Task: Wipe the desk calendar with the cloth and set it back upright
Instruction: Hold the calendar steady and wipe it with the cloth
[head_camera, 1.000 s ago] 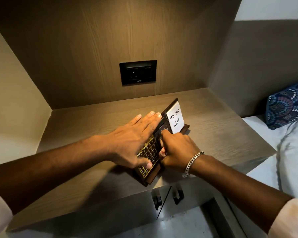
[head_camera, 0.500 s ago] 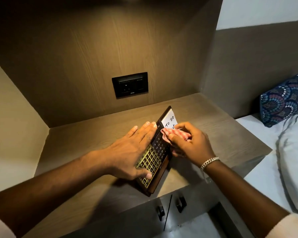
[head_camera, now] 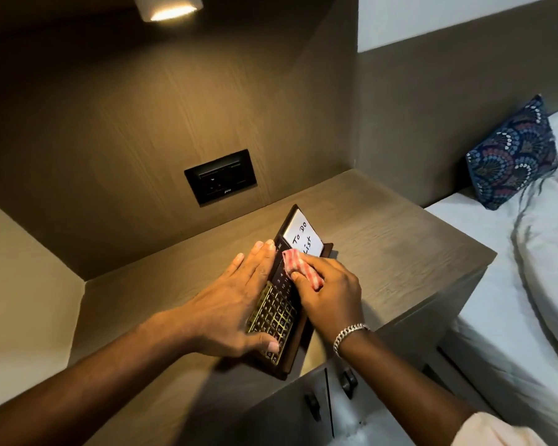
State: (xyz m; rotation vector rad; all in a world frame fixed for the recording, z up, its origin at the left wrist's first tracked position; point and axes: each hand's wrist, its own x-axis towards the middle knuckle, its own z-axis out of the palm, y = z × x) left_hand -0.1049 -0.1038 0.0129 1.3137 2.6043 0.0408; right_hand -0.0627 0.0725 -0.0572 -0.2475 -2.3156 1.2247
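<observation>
The dark wooden desk calendar [head_camera: 276, 320] stands tilted on the wooden bedside top [head_camera: 384, 249], with a gold number grid on its near half and a white "To Do List" card [head_camera: 303, 238] at its far end. My left hand [head_camera: 229, 304] lies flat against its back side, thumb hooked over the near corner, steadying it. My right hand [head_camera: 329, 291] presses a bunched red-and-white checked cloth [head_camera: 300, 268] onto the calendar's face, just below the white card.
A black socket plate [head_camera: 220, 176] sits on the back panel, under a lit lamp [head_camera: 168, 8]. Two cabinet door handles [head_camera: 331, 392] are below the front edge. A bed with white sheets [head_camera: 512, 317] and a patterned blue cushion [head_camera: 512, 152] lies to the right.
My right hand has brought the cloth up from the calendar's middle to near the white card. The left hand keeps its hold, and the view has tilted upward.
</observation>
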